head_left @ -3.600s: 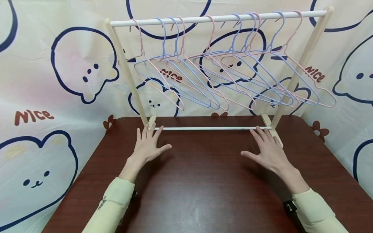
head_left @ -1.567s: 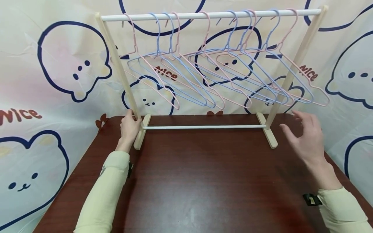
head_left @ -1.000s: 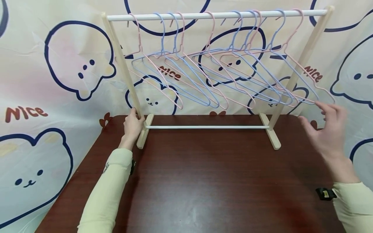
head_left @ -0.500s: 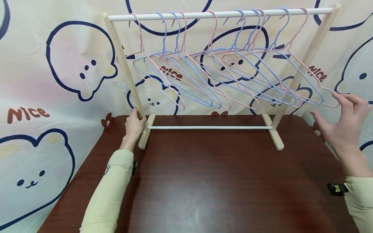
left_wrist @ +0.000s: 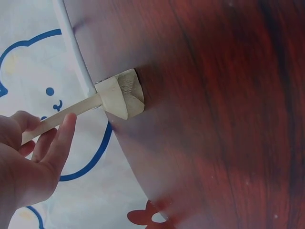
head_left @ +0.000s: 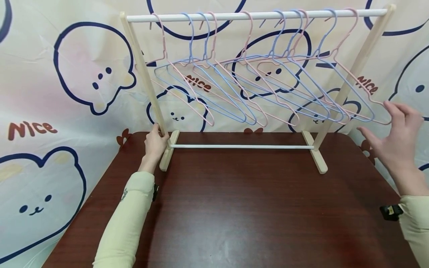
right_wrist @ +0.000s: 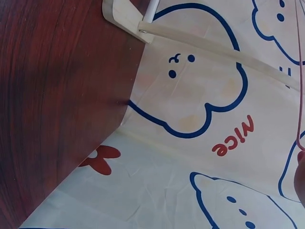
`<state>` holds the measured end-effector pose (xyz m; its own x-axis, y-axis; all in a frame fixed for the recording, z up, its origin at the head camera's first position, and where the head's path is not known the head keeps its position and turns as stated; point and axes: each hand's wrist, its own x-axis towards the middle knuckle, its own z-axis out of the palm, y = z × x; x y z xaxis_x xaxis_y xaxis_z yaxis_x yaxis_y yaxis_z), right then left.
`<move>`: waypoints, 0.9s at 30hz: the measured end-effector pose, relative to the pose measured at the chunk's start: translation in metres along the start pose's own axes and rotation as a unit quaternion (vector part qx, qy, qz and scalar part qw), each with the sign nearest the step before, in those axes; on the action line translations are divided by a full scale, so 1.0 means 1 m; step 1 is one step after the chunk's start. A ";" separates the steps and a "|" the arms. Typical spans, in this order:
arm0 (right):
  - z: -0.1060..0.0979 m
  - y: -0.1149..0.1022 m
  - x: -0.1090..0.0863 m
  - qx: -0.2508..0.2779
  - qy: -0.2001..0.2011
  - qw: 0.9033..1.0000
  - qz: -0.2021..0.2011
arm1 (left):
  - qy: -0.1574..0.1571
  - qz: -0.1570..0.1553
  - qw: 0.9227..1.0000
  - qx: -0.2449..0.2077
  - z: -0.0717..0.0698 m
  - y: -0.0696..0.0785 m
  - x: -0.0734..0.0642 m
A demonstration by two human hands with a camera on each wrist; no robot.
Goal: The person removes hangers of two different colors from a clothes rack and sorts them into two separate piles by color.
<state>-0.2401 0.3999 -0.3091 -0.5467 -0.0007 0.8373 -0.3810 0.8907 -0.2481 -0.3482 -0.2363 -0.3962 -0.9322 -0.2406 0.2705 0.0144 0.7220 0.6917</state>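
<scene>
A clothes rack [head_left: 257, 16] with wooden posts and white rods stands at the back of the dark wooden table [head_left: 241, 208]. Several pink and blue wire hangers hang from its top rod. My left hand [head_left: 155, 146] grips the lower part of the rack's left post [head_left: 147, 89]; in the left wrist view the fingers lie around this post [left_wrist: 78, 109]. At the far right, my right hand [head_left: 400, 139] has its fingertips at the lower outer end of the rightmost pink hanger [head_left: 360, 87], thumb spread apart from the fingers. In the right wrist view only a fingertip shows, beside the pink wire [right_wrist: 300, 114].
The rack's wooden feet [head_left: 316, 160] rest near the table's back edge, joined by a low white rod [head_left: 241, 146]. A cloth backdrop [head_left: 30, 93] printed with bears hangs close behind and at both sides.
My left hand has gone from spread over the rack's left foot to holding the left post. My right hand has moved right and up to the rightmost pink hanger's end.
</scene>
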 end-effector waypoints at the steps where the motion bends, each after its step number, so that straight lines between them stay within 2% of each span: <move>1: 0.001 0.004 0.001 -0.002 0.000 1.000 -0.003 | 0.000 0.000 1.000 0.000 0.000 0.000 0.000; 6: 0.005 0.015 0.004 -0.018 -0.018 1.000 0.013 | -0.003 -0.001 1.000 0.001 0.000 0.000 0.000; 11: 0.010 0.009 0.008 -0.061 -0.054 0.993 0.086 | -0.005 -0.001 1.000 0.004 -0.001 0.000 0.000; 14: 0.012 0.005 0.010 -0.077 -0.056 0.989 0.115 | -0.005 0.000 1.000 0.004 -0.001 0.000 0.000; 20: 0.015 0.002 0.012 -0.097 -0.053 0.986 0.126 | -0.003 0.001 1.000 0.005 -0.001 0.001 0.001; 27: 0.016 0.003 0.009 -0.083 -0.010 0.992 0.096 | -0.003 -0.002 1.000 0.007 -0.001 0.000 0.001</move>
<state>-0.2581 0.3952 -0.3096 -0.6136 0.1692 0.7713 -0.1409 0.9376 -0.3178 -0.3486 -0.2373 -0.3954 -0.9344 -0.2393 0.2637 0.0060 0.7299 0.6836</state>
